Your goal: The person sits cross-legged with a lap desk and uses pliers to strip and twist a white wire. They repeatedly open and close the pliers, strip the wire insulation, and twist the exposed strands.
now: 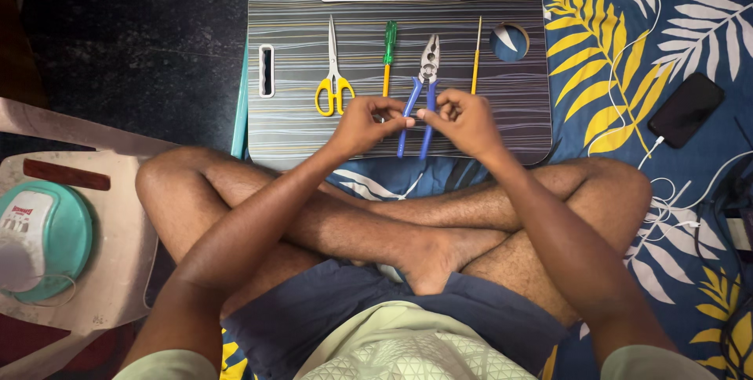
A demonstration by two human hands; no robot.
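Blue-handled pliers (424, 82) lie on a dark striped lap tray (298, 125), jaws pointing away from me. My left hand (365, 123) and my right hand (464, 117) rest over the near ends of the handles, fingertips meeting there; whether either hand grips a handle I cannot tell. Yellow-handled scissors (334, 74) lie left of the pliers. A screwdriver with a green handle (387, 54) lies between the scissors and the pliers. A thin yellow tool (476, 54) lies to the right.
I sit cross-legged on a blue bedspread with yellow and white leaves (612, 58). A black phone (685, 109) with white cables (674, 207) lies at the right. A pale plastic chair (110, 215) with a teal round device (43, 239) stands at the left.
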